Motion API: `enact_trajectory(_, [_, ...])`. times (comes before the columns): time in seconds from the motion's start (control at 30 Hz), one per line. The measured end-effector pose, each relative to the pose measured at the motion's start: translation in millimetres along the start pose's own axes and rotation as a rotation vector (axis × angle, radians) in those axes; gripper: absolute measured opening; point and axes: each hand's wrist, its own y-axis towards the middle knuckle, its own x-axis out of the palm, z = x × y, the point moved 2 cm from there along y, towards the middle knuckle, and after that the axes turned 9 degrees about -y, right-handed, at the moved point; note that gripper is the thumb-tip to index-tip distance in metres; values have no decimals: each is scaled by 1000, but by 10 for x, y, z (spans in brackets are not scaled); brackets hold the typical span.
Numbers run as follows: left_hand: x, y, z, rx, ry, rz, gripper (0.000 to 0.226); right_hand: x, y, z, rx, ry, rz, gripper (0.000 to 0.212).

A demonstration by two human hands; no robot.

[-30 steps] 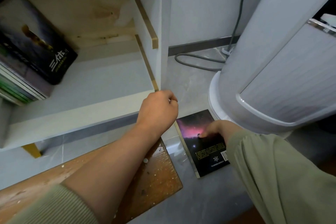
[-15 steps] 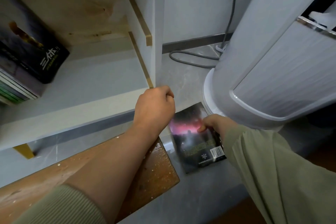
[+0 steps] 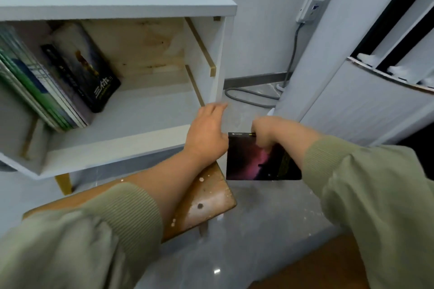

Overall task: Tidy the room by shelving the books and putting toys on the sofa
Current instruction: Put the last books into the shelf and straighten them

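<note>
My right hand (image 3: pixel 270 130) grips the top edge of a dark book (image 3: pixel 253 162) with a pink nebula on its cover and holds it off the floor, cover facing me. My left hand (image 3: pixel 207 131) hovers just left of the book with fingers stretched out toward the right front corner of the white shelf unit (image 3: pixel 145 134). Inside the shelf, several green-spined books (image 3: pixel 35 91) and a dark paperback (image 3: pixel 87 75) lean to the left. The right half of the shelf floor is bare.
A worn wooden stool (image 3: pixel 209 199) stands under my left forearm, in front of the shelf. A tall white appliance (image 3: pixel 366 82) rises at the right, close to the book. A grey cable (image 3: pixel 249 96) coils on the floor by the wall.
My right hand has lifted the nebula book off the floor and stood it upright. My left hand has uncurled from a fist into straight fingers. The view has pulled back and up.
</note>
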Motion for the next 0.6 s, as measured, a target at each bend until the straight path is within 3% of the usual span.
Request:
enact_trajectory(0.1, [-172,-49,-116,-221,-170,-253,95,-228,-254,-176,-69,-21,174,14])
enact_trajectory(0.17, [-291,-87,-208,-267,-252,-366,82,-382,-390,-285,-85,7,298,7])
enact_trajectory(0.27, [-577,-102,-375,-272,-462,-245,48,-661,-531,-505,-118,47,487,5])
enact_trajectory(0.33, [-759,-124,-531,-270,-532,-148,37,-806,-605,-690,-160,42,592,12])
enact_trajectory(0.47, [-1104,-205,-775,-80,-204,-24,19,-960,-680,-1066,-255,-27,697,22])
enact_trajectory(0.6, [-1467,-286,-965,85,160,35,13,-987,-489,-1456,-294,-99,596,17])
